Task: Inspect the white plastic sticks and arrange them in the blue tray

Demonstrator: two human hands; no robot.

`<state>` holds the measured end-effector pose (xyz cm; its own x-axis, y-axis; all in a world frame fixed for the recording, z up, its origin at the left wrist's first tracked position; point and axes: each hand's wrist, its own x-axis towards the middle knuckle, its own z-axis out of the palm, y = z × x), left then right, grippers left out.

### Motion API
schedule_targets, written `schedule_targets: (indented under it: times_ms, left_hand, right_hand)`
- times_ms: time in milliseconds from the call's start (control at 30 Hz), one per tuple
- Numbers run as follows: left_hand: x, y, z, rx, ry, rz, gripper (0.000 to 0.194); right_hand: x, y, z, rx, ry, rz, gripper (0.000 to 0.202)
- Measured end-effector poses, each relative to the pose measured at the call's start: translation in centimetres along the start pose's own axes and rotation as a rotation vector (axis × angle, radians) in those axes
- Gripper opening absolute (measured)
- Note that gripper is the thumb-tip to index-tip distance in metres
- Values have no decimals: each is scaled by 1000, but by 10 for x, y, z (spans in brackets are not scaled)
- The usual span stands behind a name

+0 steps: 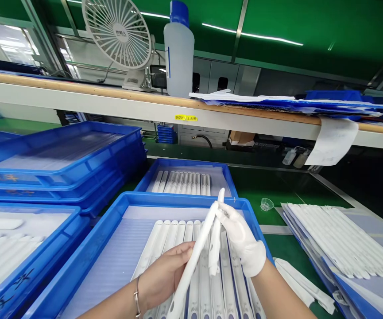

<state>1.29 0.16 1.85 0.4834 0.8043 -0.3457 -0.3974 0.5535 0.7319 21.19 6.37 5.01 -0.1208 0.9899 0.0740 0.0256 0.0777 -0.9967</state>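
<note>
My bare left hand (171,272), a bracelet at its wrist, grips a long white plastic strip (191,270) that slants upward to the right. In my white-gloved right hand (241,237) is a second, shorter-looking white plastic piece (214,243), pinched near its top. The two pieces touch or overlap near their upper ends; which, I cannot tell. Below both hands, a row of white strips (168,237) lies side by side in a blue tray (108,221), partly hidden by my hands.
Behind stands another blue tray (229,179) of strips. Stacked blue trays (111,161) rise at left. More white strips (347,239) lie on sheets at right, near a small clear cup (266,204). The shelf above (138,99) bears a fan (121,35) and a bottle (179,57).
</note>
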Motion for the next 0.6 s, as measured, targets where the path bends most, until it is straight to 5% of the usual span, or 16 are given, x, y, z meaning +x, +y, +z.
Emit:
schedule_targets:
  times_ms: [133, 333, 600]
  left_hand:
    - [5, 2, -3, -146, 98, 108, 24]
    - [8, 2, -7, -301, 168, 119, 25]
    - [10, -2, -5, -284, 69, 108, 28]
  right_hand:
    - [-4, 6, 11, 282, -103, 83, 78]
    - [-14, 9, 37, 381, -376, 116, 46]
    - [-24, 20, 51, 371, -304, 124, 35]
